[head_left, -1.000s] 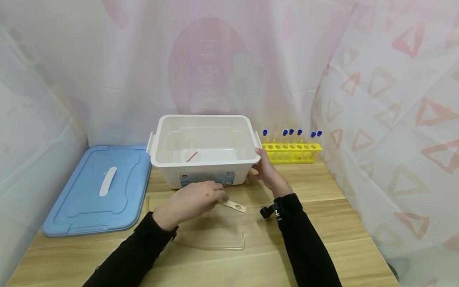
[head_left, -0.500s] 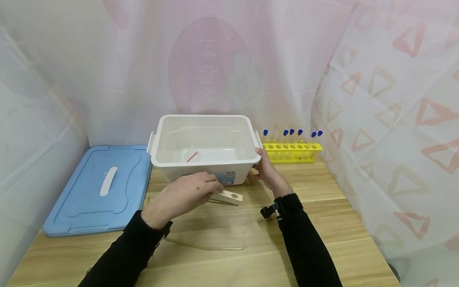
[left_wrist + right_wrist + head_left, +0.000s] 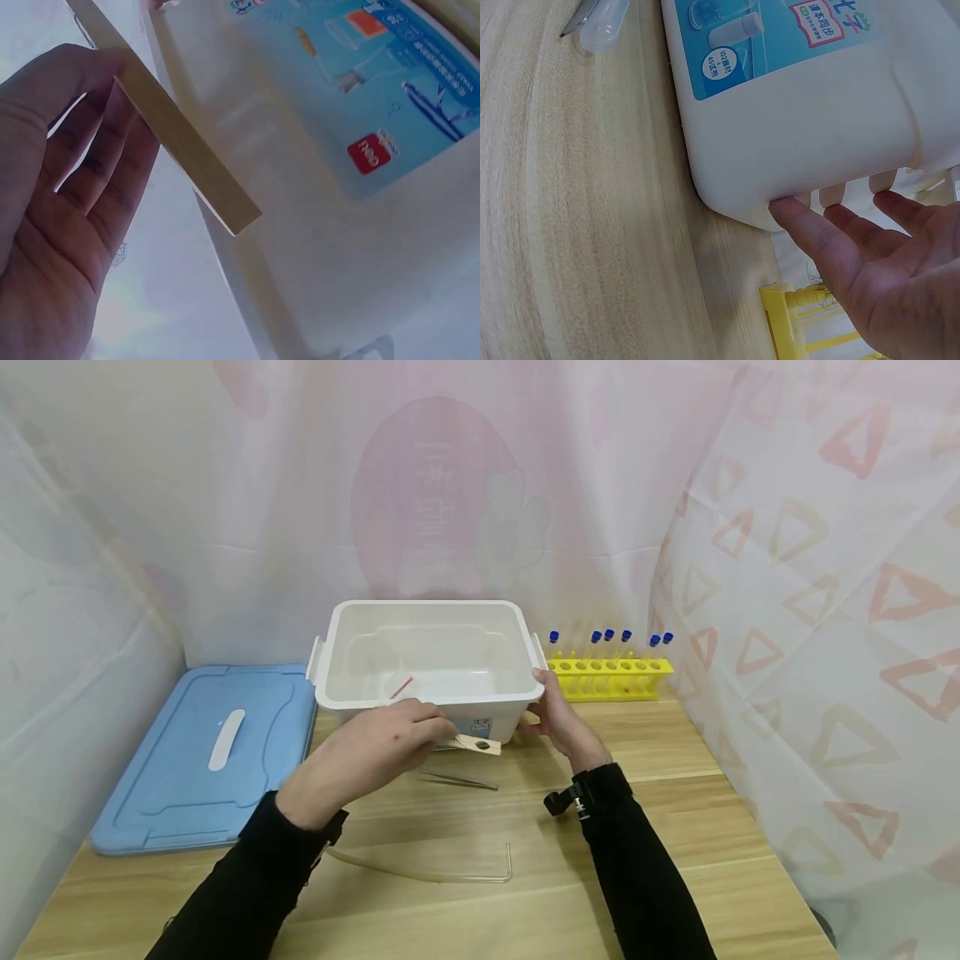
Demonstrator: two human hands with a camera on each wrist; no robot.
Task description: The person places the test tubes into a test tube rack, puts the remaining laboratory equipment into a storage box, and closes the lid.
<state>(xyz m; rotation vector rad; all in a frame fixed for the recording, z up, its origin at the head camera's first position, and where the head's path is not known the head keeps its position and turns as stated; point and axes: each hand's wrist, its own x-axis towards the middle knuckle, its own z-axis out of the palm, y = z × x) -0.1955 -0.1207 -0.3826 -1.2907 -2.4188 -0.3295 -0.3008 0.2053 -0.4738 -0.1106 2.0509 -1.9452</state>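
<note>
In the head view my left hand (image 3: 382,735) pinches a wooden test tube holder (image 3: 478,744), raised at the front wall of a white plastic box (image 3: 427,703). The left wrist view shows the wooden holder (image 3: 176,139) between thumb and fingers, the box's blue label (image 3: 405,75) beyond it. My right hand (image 3: 561,722) touches the box's right end. Seen from the right wrist, its fairly straight fingers (image 3: 817,232) rest against the box wall (image 3: 802,135). Tweezers (image 3: 459,782) lie on the table below the holder.
A blue lid (image 3: 187,760) lies to the left. At the back right stands a yellow rack (image 3: 611,668) with several blue-capped test tubes. A bent glass tube with tubing (image 3: 435,878) lies in front. Inside the box is a small red-striped item (image 3: 401,687).
My left hand has lifted the wooden test tube holder from the table and moved it up toward the box, uncovering the tweezers. The right hand stays at the box.
</note>
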